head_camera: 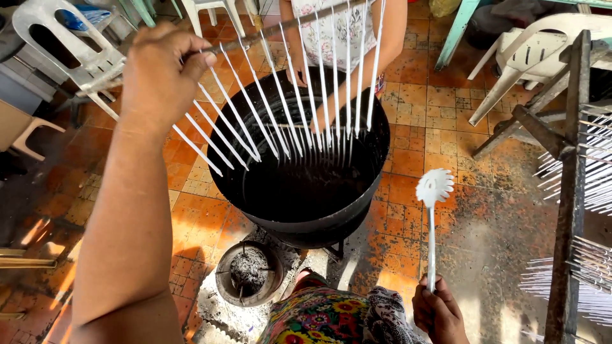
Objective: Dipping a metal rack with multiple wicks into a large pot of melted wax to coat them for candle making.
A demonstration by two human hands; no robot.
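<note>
- 1 black pot, big and round
- 1 small clay stove with ash, beside the pot
- 1 stick with about 13 thin white candles hanging off it; exact count is hard where they overlap
- 1 white slotted spoon
- 2 own hands: left hand, right hand
- 1 other person behind the pot
- 3 white plastic chairs, at least
- 1 wooden rack on the right, candle rows too dense to count
</note>
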